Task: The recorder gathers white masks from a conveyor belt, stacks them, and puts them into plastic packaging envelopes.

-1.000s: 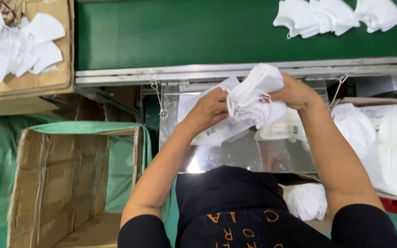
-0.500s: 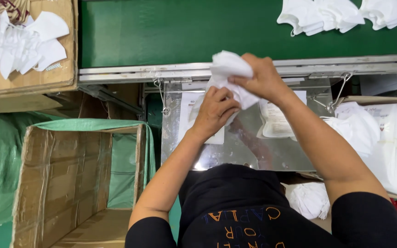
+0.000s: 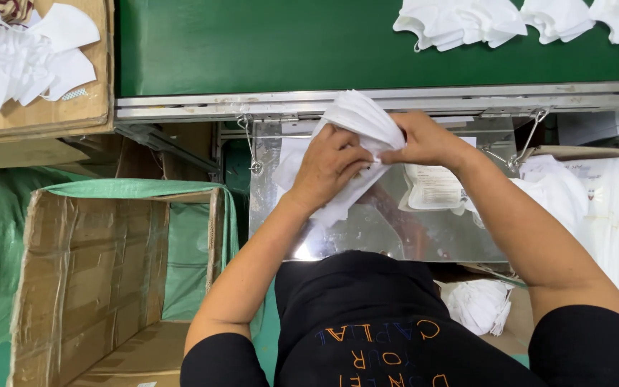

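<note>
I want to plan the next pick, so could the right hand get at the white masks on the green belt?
Probably yes: the masks on the belt lie uncovered just beyond the right hand, though it holds a mask stack.

Plenty of open room on the green belt (image 3: 288,43) ahead, only the white mask piles (image 3: 460,21) crowd its far right end. The shiny metal tray (image 3: 395,229) is boxed in by the belt's steel rail (image 3: 252,106) and hanging chains (image 3: 250,143), and the open cardboard box (image 3: 94,287) on the left is roomy inside.
</note>
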